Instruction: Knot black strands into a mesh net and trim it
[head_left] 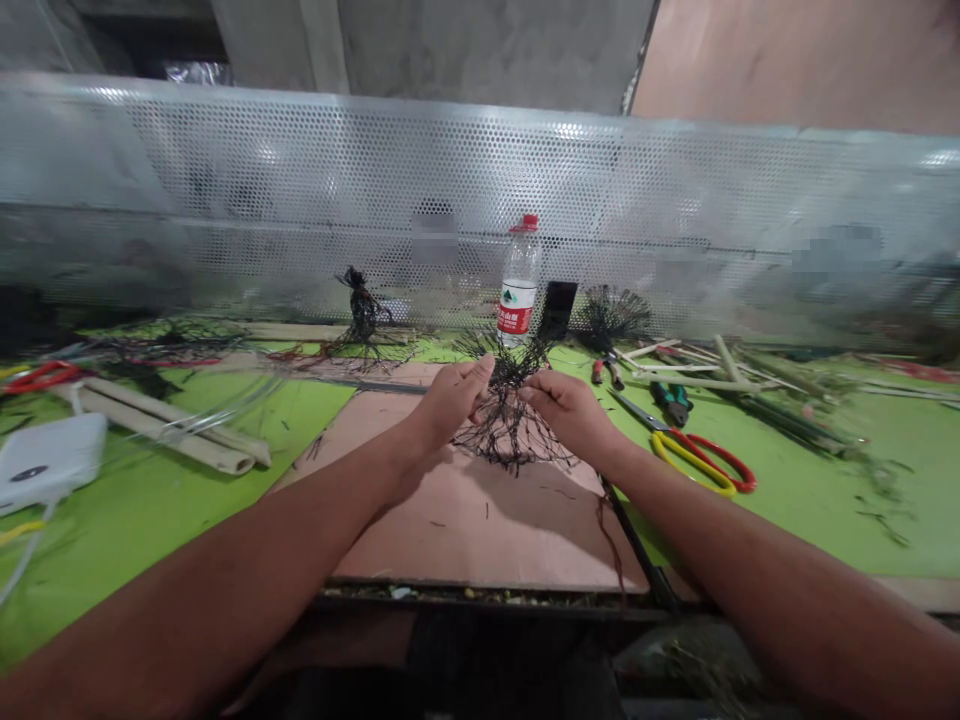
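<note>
Between my two hands is a tangled dark wire bundle [513,425], knotted like a net, its lower strands spread over the pink board [480,540] and its loose ends fanning out at the top. My left hand [459,392] grips its left side with thumb and fingers closed. On the right side, my right hand [561,398] pinches strands near the middle of the bundle. The fingertips of both hands are partly hidden by the wires. Scissors [697,455] with red and yellow handles lie right of my right hand.
Behind the bundle stands a water bottle [519,285] beside a dark phone [559,308]. Other wire bundles [364,310] stand along the perforated metal screen [300,180]. Pliers [670,402] and green stalks lie right; pale tubes [176,425] and a white power bank [52,460] lie left.
</note>
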